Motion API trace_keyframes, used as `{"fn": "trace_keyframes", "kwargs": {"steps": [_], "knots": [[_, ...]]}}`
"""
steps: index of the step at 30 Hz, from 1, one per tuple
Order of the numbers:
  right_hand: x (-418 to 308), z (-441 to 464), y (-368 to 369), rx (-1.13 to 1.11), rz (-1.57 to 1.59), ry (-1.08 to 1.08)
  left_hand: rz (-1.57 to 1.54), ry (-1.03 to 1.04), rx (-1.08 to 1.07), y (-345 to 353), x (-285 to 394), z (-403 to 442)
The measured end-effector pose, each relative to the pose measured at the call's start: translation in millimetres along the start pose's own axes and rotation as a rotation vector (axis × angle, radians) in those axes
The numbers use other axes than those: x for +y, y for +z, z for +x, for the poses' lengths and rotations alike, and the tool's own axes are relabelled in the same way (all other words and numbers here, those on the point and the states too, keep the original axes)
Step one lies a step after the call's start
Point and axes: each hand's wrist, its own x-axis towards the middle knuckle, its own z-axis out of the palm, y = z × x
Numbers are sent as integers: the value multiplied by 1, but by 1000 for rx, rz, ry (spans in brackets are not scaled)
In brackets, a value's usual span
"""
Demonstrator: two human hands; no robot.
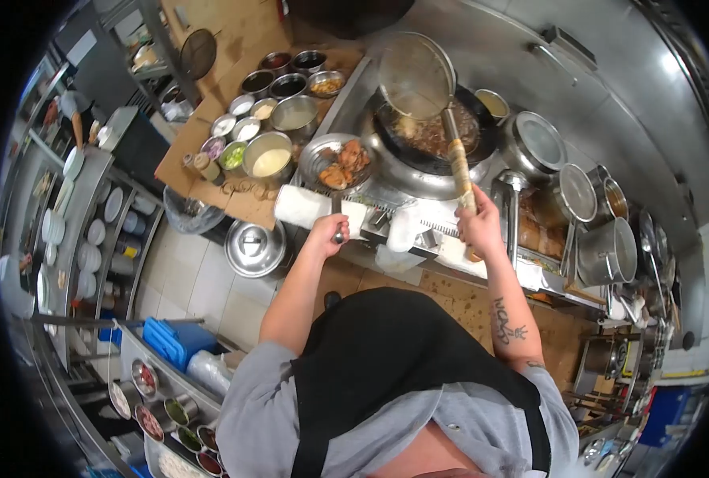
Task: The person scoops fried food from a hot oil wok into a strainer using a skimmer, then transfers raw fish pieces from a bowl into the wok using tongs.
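Note:
My left hand (326,233) is closed around the handle of a round metal skimmer (312,166). Browned fried pieces (345,162) lie in its bowl, left of the wok. In my right hand (480,225) is the long wrapped handle of a mesh strainer (415,76), raised over the far side of the wok (490,131). The mesh looks bare. Bubbling brown liquid (442,135) fills the wok, partly hidden by the strainer. A folded white cloth (310,205) lies just beyond my left hand.
Sauce and seasoning containers (290,113) crowd the left counter. Pots (605,251) and strainers stand on the right. A lidded pot (252,247) is on the floor at left. A ladle (514,187) rests right of the wok. Behind me at left are ingredient tubs (180,410).

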Motion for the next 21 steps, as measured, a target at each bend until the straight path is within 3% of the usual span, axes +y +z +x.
{"fn": "trace_keyframes", "kwargs": {"steps": [4, 5, 7, 9, 12, 13, 21], "knots": [[3, 59, -38, 196, -226, -148, -88, -46, -46, -20, -6, 10], [34, 96, -54, 306, -402, -387, -74, -59, -25, -27, -8, 15], [88, 164, -75, 465, -621, -623, -58, -87, 18, -30, -9, 16], [106, 197, -81, 560, -700, -610, -46, -124, 68, -28, -7, 11], [35, 156, -51, 235, -220, 16, -43, -193, 70, -21, -2, 0], [34, 157, -46, 182, -74, 91, -28, -179, 77, -23, -5, 3], [8, 126, -51, -99, 86, 238, 20, -106, 92, 4, -14, -10]]}}
